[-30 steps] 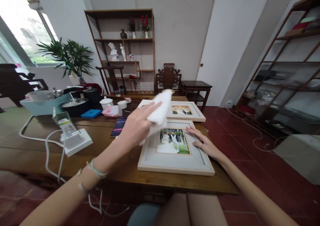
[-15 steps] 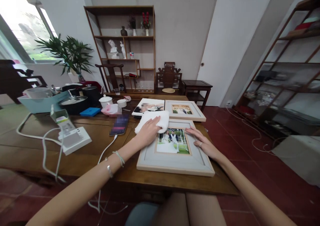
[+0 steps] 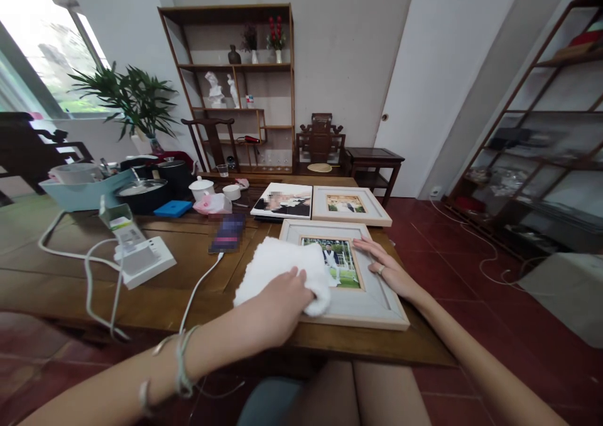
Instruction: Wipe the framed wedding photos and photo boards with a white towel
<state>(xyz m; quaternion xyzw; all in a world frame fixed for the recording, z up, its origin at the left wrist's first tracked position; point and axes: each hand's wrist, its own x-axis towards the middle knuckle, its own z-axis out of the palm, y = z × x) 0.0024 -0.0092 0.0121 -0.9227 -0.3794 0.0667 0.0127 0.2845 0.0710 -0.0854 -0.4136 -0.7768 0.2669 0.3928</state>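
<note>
A pale wooden picture frame (image 3: 372, 300) with a wedding photo lies flat near the front edge of the wooden table (image 3: 198, 269). My left hand (image 3: 277, 303) presses a white cloth (image 3: 282, 266) onto the frame's left half, fingers curled over the cloth. On the frame's right border my right hand (image 3: 384, 269) rests flat with fingers stretched out and a ring on one finger. Behind it lie a second framed photo (image 3: 351, 205) and an unframed photo print (image 3: 284, 201).
A phone (image 3: 227, 232) with a white cable lies left of the frame. Further left are a white power strip (image 3: 141, 259), a small box, a blue tub (image 3: 80, 190), pots and cups. Shelves, chairs and a plant stand behind; red tiled floor to the right.
My left hand brought the cloth down from the air onto the frame's top left, then dragged it toward me over the left half. The right hand stayed in place.
</note>
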